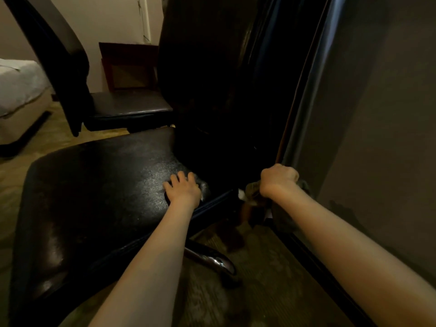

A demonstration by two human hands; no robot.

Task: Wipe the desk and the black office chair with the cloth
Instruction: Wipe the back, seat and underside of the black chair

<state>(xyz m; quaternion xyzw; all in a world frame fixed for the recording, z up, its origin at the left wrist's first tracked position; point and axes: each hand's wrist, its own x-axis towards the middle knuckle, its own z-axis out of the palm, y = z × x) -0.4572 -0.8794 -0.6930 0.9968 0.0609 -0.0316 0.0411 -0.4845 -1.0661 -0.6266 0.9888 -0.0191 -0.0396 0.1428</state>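
The black office chair (94,197) fills the lower left, its leather seat seen from above. My left hand (182,188) rests flat on the seat's right part with its fingers spread. My right hand (278,179) is curled into a fist round a crumpled grey-brown cloth (251,188), held against the dark front edge of the desk (377,114), which runs up the right side. The cloth shows on both sides of the fist. The space under the desk is too dark to make out.
A second dark chair (125,107) stands behind, at the upper left. A bed with white bedding (18,88) is at the far left. A chrome chair-base leg (212,258) lies on the patterned carpet between my arms. A wooden frame (128,67) leans on the back wall.
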